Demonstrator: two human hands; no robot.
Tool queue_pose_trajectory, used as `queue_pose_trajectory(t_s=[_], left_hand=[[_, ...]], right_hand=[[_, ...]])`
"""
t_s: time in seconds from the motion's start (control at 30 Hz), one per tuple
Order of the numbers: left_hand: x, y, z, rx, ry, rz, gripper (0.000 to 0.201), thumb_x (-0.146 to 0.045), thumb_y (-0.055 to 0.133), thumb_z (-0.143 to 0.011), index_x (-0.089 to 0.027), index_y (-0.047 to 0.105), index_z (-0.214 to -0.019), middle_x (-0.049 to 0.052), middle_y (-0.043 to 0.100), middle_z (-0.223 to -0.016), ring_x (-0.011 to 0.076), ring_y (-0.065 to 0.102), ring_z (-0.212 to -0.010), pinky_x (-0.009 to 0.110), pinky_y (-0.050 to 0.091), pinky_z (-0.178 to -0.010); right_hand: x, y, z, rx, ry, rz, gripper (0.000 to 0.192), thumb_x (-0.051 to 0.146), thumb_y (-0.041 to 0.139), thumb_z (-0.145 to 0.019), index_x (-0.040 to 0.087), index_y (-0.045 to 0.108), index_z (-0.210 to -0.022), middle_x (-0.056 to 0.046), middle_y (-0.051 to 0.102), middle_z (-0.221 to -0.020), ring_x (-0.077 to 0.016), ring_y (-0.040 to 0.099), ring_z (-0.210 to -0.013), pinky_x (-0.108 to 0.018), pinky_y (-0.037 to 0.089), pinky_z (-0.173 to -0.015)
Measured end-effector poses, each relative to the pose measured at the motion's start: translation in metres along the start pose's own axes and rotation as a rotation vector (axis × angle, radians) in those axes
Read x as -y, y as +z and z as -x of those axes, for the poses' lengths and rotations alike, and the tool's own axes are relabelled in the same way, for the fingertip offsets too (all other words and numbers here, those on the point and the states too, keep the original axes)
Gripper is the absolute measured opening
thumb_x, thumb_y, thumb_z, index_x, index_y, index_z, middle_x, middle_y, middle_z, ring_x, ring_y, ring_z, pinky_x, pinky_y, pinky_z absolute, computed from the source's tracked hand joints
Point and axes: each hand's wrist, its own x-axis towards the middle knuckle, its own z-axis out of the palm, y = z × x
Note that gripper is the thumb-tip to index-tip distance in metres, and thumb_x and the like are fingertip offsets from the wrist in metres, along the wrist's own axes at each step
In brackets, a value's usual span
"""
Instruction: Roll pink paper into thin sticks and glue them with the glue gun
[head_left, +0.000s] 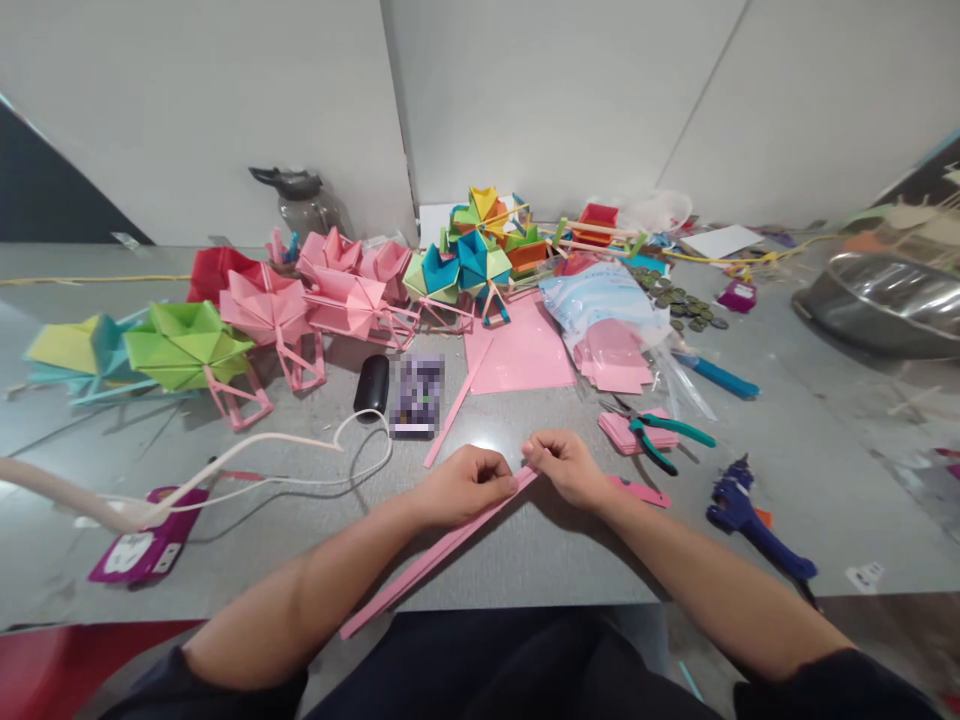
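Observation:
Both hands hold a long pink folded paper strip (431, 562) that slants from the table's front edge up to the right. My left hand (466, 484) pinches it near its upper part, thumb on top. At the upper end, my right hand (564, 466) is closed on the strip with thumb and fingers together. Just beyond the left hand lies another thin pink paper strip (459, 405), its far end on a pink paper sheet (517, 350). Pliers with teal handles (651, 440) rest on a stack of pink paper pieces (619, 430), right of my right hand.
Folded paper models, pink (266, 305), green (187, 345) and multicoloured (472, 255), line the back. A blue glue gun (761, 530) and metal bowl (892, 310) are at right. A phone (418, 397), black case (373, 387), white cable (300, 482) and purple packet (150, 540) lie left.

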Motion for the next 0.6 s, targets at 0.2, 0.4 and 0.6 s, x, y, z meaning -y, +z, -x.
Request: queue_pose_trajectory(t_s=[0.2,0.4,0.6], left_hand=[[0.008,0.0,-0.003,-0.029,-0.018,0.052,0.037,-0.051,0.072,-0.086,-0.016,0.065,-0.076,-0.003,0.054,-0.062,0.0102,0.042,-0.057,0.026,0.03,-0.056],[0.007,-0.001,-0.004,-0.062,-0.096,0.059,0.031,-0.045,0.077,-0.083,-0.014,0.07,-0.078,0.001,0.065,-0.063,0.0105,0.049,-0.054,0.024,0.032,-0.052],[0.005,-0.004,-0.005,-0.093,-0.101,0.175,0.033,-0.045,0.079,-0.083,-0.015,0.069,-0.075,0.002,0.068,-0.062,0.0106,0.054,-0.053,0.024,0.037,-0.053]], right_hand=[[0.006,-0.004,-0.002,-0.013,0.045,-0.042,0.067,0.08,0.064,-0.083,0.024,0.038,-0.055,0.005,0.028,-0.059,-0.012,0.024,-0.058,-0.031,0.02,-0.057],[-0.001,-0.008,-0.005,-0.057,0.048,-0.036,0.066,0.076,0.068,-0.083,0.023,0.04,-0.055,0.005,0.03,-0.058,-0.011,0.025,-0.057,-0.03,0.02,-0.055],[-0.01,-0.011,-0.006,-0.043,0.127,-0.37,0.047,0.064,0.079,-0.083,0.02,0.065,-0.075,0.004,0.048,-0.058,-0.0102,0.038,-0.051,-0.025,0.029,-0.048]])
